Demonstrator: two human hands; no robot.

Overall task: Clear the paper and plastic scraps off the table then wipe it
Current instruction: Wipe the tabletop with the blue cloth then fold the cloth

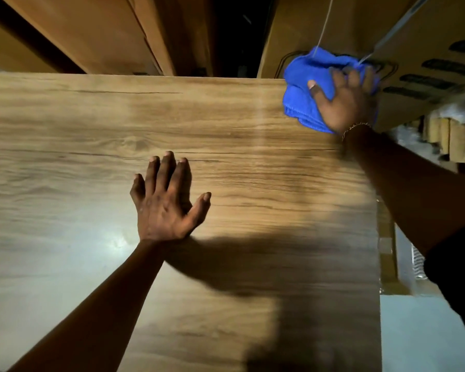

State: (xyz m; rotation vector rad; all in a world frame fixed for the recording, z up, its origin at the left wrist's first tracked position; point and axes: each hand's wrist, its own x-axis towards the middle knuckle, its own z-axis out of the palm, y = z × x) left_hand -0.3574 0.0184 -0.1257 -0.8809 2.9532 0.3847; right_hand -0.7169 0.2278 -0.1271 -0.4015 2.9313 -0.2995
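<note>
A wood-grain table fills most of the view. My left hand lies flat on its middle, fingers straight and spread. My right hand presses a bunched blue cloth onto the table's far right corner, fingers spread over the cloth. The cloth overhangs the far edge. No paper or plastic scraps show on the tabletop.
Large cardboard boxes stand close behind the far right corner, and more brown boxes behind the far edge. Wrapped wooden pieces sit to the right. The table's right edge drops to a pale floor.
</note>
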